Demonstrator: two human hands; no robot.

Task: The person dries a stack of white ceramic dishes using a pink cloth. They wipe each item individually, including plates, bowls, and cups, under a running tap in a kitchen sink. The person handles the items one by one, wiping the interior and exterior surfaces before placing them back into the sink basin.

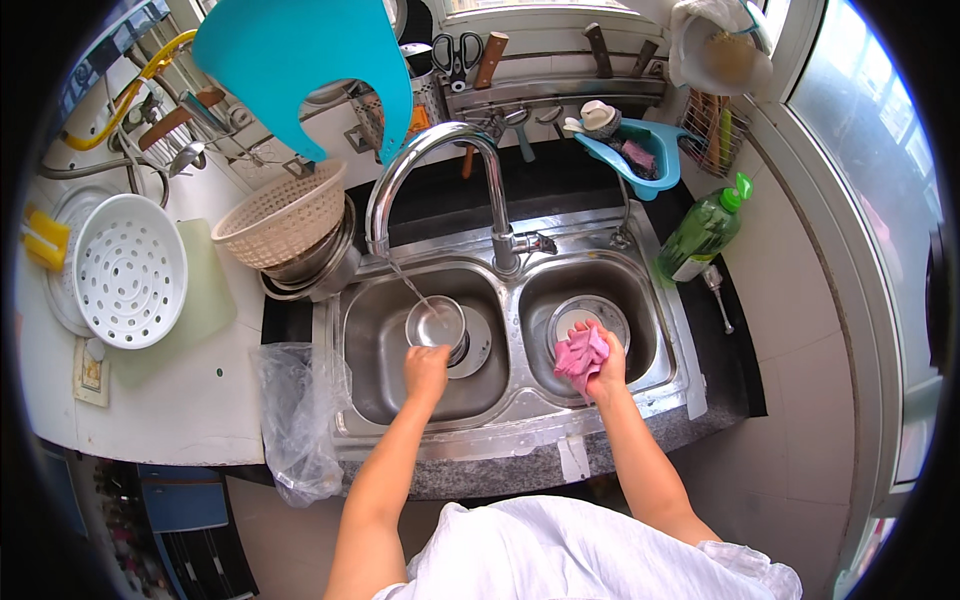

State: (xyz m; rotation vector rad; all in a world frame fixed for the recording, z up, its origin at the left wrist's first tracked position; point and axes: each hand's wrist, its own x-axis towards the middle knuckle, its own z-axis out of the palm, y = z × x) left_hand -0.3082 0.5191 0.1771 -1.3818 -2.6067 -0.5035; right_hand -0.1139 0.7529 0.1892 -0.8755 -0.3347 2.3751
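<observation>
Over the left basin [375,390] of a steel double sink, my left hand [426,371] grips the near edge of a small metal bowl [435,319]. Water from the curved chrome faucet [431,139] runs into this bowl. A pale plate [476,352] lies in the basin, partly hidden behind the bowl. My right hand [609,367] holds a crumpled pink cloth [581,356] above the right basin [536,300]. Beneath that hand sits a round metal dish [589,302] with something white inside, largely covered by the fingers and cloth.
Right of the sink stands a green dish soap bottle [701,232]. A blue caddy [664,146] holds a scrubber behind it. At left, a beige plastic basket [289,217] rests on stacked metal bowls [330,266]. A clear plastic bag [296,427] hangs over the counter's front edge.
</observation>
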